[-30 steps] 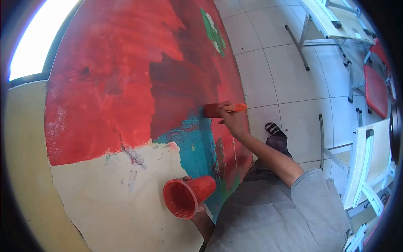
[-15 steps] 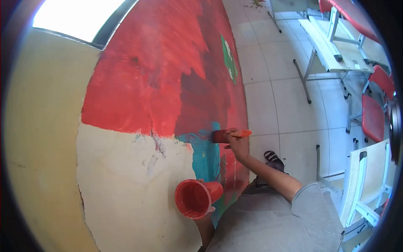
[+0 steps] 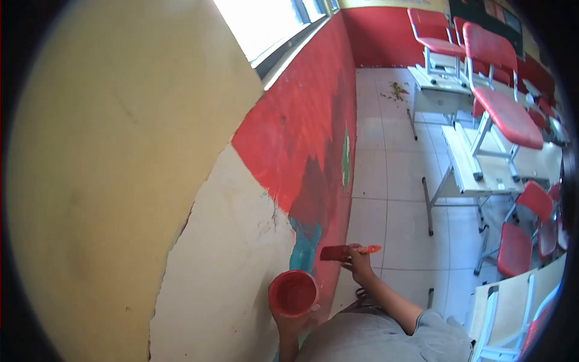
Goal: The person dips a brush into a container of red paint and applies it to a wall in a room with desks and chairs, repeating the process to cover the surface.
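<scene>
My right hand (image 3: 360,265) is closed around a paintbrush (image 3: 333,253) with an orange handle and red-coated bristles. The brush appears to be held off the wall, just right of a teal patch (image 3: 304,247). Below that patch, my left hand (image 3: 288,324) grips a red paint container (image 3: 293,294) with its mouth facing up toward me. Red paint coats its inside; the container hides part of my left fingers. Fresh-looking red paint (image 3: 274,145) covers the wall's upper stretch, with a darker red area (image 3: 310,193) just above the teal. Bare cream wall (image 3: 223,259) lies to the left.
A window (image 3: 265,27) opens above the painted wall. On the tiled floor (image 3: 386,175) to the right stand desks (image 3: 458,163) with red chairs (image 3: 506,114) placed on top. Small debris (image 3: 396,92) lies on the floor farther off.
My right hand has drawn the brush back from the wall, where it was at the teal patch. The container has tipped more upright. My view has swung up, showing more of the room.
</scene>
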### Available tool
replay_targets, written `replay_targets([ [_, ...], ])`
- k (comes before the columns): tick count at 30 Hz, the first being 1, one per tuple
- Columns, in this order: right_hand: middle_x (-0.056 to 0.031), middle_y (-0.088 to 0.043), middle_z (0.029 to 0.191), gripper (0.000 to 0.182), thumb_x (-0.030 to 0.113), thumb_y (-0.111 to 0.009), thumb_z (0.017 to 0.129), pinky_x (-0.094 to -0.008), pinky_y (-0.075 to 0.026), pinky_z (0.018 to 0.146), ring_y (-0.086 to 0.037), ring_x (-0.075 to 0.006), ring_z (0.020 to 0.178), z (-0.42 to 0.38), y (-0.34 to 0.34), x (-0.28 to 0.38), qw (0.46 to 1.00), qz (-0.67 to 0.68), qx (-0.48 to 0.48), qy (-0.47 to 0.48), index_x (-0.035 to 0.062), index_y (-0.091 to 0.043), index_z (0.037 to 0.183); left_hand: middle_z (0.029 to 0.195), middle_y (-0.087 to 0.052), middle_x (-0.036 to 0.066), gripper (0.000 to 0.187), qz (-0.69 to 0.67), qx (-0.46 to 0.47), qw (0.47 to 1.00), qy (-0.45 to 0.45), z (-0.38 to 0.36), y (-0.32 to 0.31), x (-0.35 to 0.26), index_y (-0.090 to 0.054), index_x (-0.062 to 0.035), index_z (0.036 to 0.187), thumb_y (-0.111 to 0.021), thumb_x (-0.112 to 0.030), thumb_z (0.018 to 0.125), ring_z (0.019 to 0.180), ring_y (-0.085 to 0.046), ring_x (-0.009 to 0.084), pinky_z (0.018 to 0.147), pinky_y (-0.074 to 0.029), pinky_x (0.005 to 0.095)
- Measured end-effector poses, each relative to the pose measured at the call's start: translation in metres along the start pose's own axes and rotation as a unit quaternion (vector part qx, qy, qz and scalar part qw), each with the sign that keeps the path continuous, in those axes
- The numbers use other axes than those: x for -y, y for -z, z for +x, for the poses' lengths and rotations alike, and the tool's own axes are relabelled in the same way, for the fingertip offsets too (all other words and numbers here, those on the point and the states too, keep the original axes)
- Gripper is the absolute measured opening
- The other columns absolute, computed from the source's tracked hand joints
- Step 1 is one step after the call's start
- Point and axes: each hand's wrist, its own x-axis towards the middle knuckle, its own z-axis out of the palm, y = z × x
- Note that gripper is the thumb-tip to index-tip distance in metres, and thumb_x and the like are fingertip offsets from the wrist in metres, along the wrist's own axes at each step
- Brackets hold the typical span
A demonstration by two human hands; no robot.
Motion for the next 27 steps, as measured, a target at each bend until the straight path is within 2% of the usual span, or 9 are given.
replay_targets([
  [2,-0.001,-0.051,0.081,0.022,0.019,-0.06,0.075,-0.0298,-0.044,0.06,-0.053,-0.0148,0.072,-0.022,0.006,0.008,0.999,-0.022,-0.018,-0.03,0.0143,-0.047,0.092,0.109,-0.053,0.008,0.081,0.006,-0.004,1.0,0.026,-0.003,0.002,0.001,-0.042,-0.0053,0.117,-0.083,-0.008,0.048,0.099,-0.053,0.0205,0.082,-0.046,0.034],
  [5,0.0,-0.052,0.081,0.022,0.016,-0.059,0.076,-0.0293,-0.044,0.058,-0.054,-0.0141,0.074,-0.044,-0.018,0.062,0.996,-0.03,0.033,0.075,0.0152,-0.046,0.093,0.11,-0.052,0.008,0.081,0.063,-0.021,0.998,-0.013,-0.003,-0.005,-0.018,-0.042,-0.0056,0.116,-0.083,-0.008,0.047,0.1,-0.053,0.0198,0.082,-0.046,0.0337],
  [8,-0.0005,-0.055,0.082,0.022,0.007,-0.057,0.077,-0.0263,-0.045,0.05,-0.057,-0.0124,0.071,-0.075,-0.047,0.118,0.974,-0.042,0.123,0.187,0.0134,-0.046,0.095,0.111,-0.051,0.008,0.081,-0.048,-0.042,0.997,0.054,-0.008,-0.015,-0.024,-0.042,-0.0058,0.116,-0.084,-0.01,0.046,0.101,-0.052,0.0197,0.082,-0.046,0.0336],
  [12,-0.002,-0.058,0.082,0.023,0.001,-0.058,0.077,-0.0222,-0.048,0.046,-0.058,-0.0092,0.069,-0.115,-0.074,0.163,0.935,-0.04,0.231,0.265,0.0099,-0.049,0.096,0.112,-0.05,0.008,0.082,0.014,-0.01,1.0,-0.02,-0.011,-0.012,-0.013,-0.042,-0.0061,0.117,-0.084,-0.012,0.047,0.104,-0.05,0.0205,0.083,-0.045,0.034],
  [16,-0.0038,-0.059,0.087,0.025,0.004,-0.057,0.079,-0.0238,-0.049,0.046,-0.06,-0.0113,0.069,-0.124,-0.081,0.168,0.931,-0.025,0.244,0.271,0.01,-0.048,0.102,0.112,-0.05,0.009,0.082,0.042,0.008,0.998,-0.043,-0.017,-0.013,-0.018,-0.041,-0.0063,0.117,-0.084,-0.012,0.048,0.104,-0.05,0.021,0.084,-0.044,0.0339],
  [19,-0.0051,-0.061,0.089,0.023,0.007,-0.056,0.081,-0.0254,-0.049,0.047,-0.062,-0.0138,0.071,-0.123,-0.094,0.168,0.955,0.077,0.213,0.194,0.0107,-0.048,0.103,0.112,-0.05,0.009,0.081,0.019,-0.002,0.999,-0.028,-0.029,-0.015,-0.014,-0.041,-0.0064,0.118,-0.083,-0.012,0.049,0.104,-0.05,0.0211,0.085,-0.044,0.0337],
  [23,-0.0058,-0.061,0.089,0.02,0.007,-0.054,0.083,-0.0283,-0.05,0.05,-0.062,-0.0164,0.073,-0.11,-0.115,0.171,0.922,0.159,0.315,0.16,0.0128,-0.049,0.102,0.113,-0.05,0.009,0.08,0.023,-0.003,0.999,-0.04,-0.033,-0.012,-0.011,-0.041,-0.0066,0.117,-0.082,-0.011,0.048,0.104,-0.05,0.0212,0.086,-0.043,0.0337],
  [27,-0.0075,-0.06,0.088,0.019,0.006,-0.052,0.084,-0.03,-0.054,0.051,-0.063,-0.018,0.075,-0.105,-0.151,0.17,0.887,0.208,0.34,0.233,0.0115,-0.049,0.102,0.113,-0.051,0.009,0.079,0.008,-0.025,0.999,-0.046,-0.035,-0.009,-0.015,-0.042,-0.0065,0.116,-0.082,-0.011,0.049,0.104,-0.051,0.0214,0.086,-0.044,0.0345],
])
